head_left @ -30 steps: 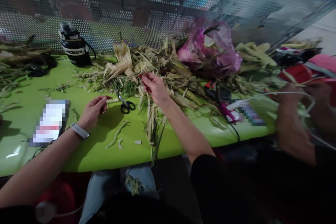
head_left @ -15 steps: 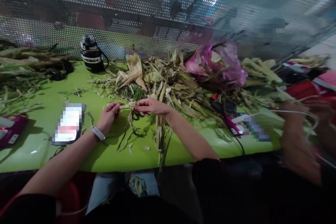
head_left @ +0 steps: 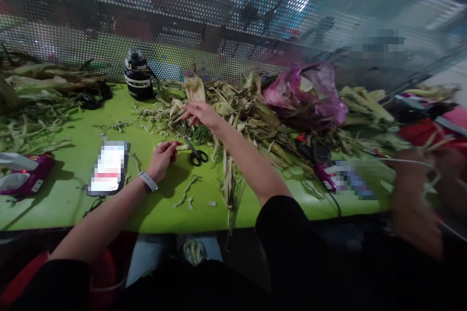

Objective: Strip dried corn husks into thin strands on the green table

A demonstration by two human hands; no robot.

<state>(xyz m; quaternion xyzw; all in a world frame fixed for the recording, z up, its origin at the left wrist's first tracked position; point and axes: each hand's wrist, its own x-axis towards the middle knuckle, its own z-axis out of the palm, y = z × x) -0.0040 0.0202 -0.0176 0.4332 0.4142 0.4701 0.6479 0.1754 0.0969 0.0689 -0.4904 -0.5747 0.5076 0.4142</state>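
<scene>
My left hand (head_left: 163,161), with a pale band on its wrist, is closed in a pinch above the green table. A short pale strip of corn husk (head_left: 183,147) sticks out from its fingertips. My right hand (head_left: 201,114) reaches over the near side of the dried corn husk pile (head_left: 251,107), fingers stretched out and nothing visible in them. Below it lie black-handled scissors (head_left: 198,157), their blades pointing up toward a tuft of green strands (head_left: 199,133). A bundle of long husk strips (head_left: 229,184) hangs toward the table's front edge.
A phone (head_left: 108,167) and a purple power strip (head_left: 31,175) lie left on the green table (head_left: 153,216). A dark bottle (head_left: 138,77) stands at the back. Behind the husks sits a pink plastic bag (head_left: 306,95). Another person's hands (head_left: 412,170) are at far right.
My right hand has let go of the knotted husk piece and moved up over the pile, its fingers opening out. The knotted piece and its dangling strands no longer show; the scissors are uncovered.
</scene>
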